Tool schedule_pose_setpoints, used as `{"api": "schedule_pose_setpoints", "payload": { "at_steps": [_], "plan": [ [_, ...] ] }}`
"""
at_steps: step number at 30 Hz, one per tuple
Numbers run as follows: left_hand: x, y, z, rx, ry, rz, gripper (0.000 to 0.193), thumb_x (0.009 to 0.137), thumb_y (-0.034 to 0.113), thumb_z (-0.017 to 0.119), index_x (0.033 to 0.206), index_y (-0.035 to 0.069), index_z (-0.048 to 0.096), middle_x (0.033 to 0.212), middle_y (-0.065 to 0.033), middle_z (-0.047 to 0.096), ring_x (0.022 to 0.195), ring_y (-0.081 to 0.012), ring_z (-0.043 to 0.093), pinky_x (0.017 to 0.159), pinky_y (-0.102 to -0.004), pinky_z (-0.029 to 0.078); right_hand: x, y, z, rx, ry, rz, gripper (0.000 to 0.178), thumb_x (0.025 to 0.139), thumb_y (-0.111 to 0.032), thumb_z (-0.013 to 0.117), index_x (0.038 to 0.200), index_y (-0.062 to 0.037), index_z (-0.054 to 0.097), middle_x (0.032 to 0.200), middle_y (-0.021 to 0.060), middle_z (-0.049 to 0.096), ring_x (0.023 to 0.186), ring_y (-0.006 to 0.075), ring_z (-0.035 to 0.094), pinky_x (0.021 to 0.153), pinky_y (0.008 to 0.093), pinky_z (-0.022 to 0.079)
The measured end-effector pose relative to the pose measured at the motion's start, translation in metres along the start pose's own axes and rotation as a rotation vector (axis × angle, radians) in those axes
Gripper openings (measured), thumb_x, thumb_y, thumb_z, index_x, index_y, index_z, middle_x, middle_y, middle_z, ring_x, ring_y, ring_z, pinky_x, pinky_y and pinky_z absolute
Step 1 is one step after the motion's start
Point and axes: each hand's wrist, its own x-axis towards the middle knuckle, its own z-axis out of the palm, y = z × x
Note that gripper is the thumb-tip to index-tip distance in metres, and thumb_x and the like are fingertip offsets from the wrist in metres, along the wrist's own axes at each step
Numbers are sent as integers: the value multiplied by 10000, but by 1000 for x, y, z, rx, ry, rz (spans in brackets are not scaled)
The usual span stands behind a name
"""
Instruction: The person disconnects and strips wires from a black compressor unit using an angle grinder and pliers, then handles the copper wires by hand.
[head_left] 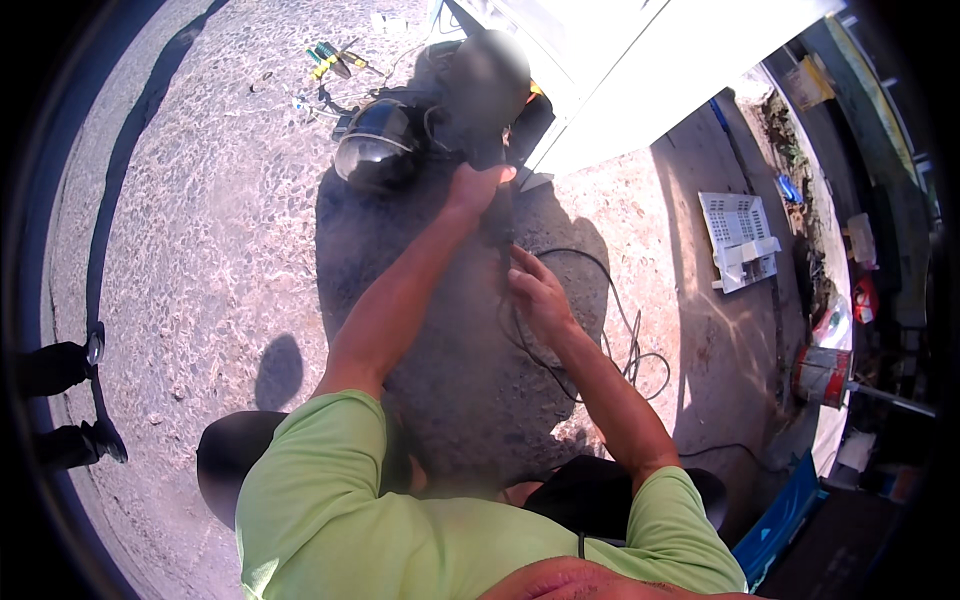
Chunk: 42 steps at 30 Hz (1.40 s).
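Note:
A dark, long-bodied tool [505, 222] is in front of me; shadow and haze hide its exact kind. My left hand [482, 190] is closed round its far part, thumb pointing right. Nearer to me, my right hand [537, 290] grips its rear end, with fingers partly curled. Just left of my left hand, a black, domed, shiny compressor-like unit [380, 145] rests on the ground. Beyond my hands is a rounded dark grey shape [488, 80], too blurred to name. A large white appliance-like body [640, 70] stands at the far right of it.
A black cable [635, 350] loops on the ground right of my right hand. Yellow-and-green-handled pliers [330, 62] lie at the far left. To the right are a white slotted plastic part [740, 240], a red-and-white bucket [822, 377] and a blue panel [785, 525]. Another person's shoes [97, 440] show at the left edge.

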Motion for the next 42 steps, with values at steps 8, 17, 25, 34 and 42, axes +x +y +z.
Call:
{"api": "schedule_pose_setpoints", "payload": {
  "at_steps": [8,17,25,34,42],
  "plan": [
    [4,-4,2,-54,-20,23,176,897,185,750,924,23,686,795,-40,659,629,-134,633,538,-302,513,2,3,-2,15,-2,-15,633,982,-122,549,1571,2,351,1364,180,590,1186,255,618,1070,395,473],
    [1,2,1,-83,-41,8,170,901,188,740,941,34,679,800,-41,654,638,-137,628,550,-308,513,4,2,-3,14,-22,-17,627,980,-129,554,1566,-8,367,1340,165,597,1175,250,621,1058,389,476],
    [-5,7,4,-56,-44,18,176,901,205,739,921,43,674,787,-34,646,635,-135,622,565,-314,507,2,1,-4,4,-1,-10,643,973,-133,556,1566,11,352,1354,177,594,1175,253,624,1052,390,479],
    [-8,11,7,-26,-39,15,188,902,208,739,899,32,673,785,-45,654,630,-143,629,553,-318,505,0,-1,-5,-9,11,-11,651,971,-136,554,1570,9,346,1367,179,589,1167,249,628,1034,386,485],
    [-11,17,7,-71,-48,3,203,896,198,746,902,16,658,773,-63,643,620,-157,634,536,-328,516,1,-3,-5,-4,-2,-8,653,972,-137,558,1575,-3,346,1374,178,583,1165,243,627,1034,380,483]
  ]
}}
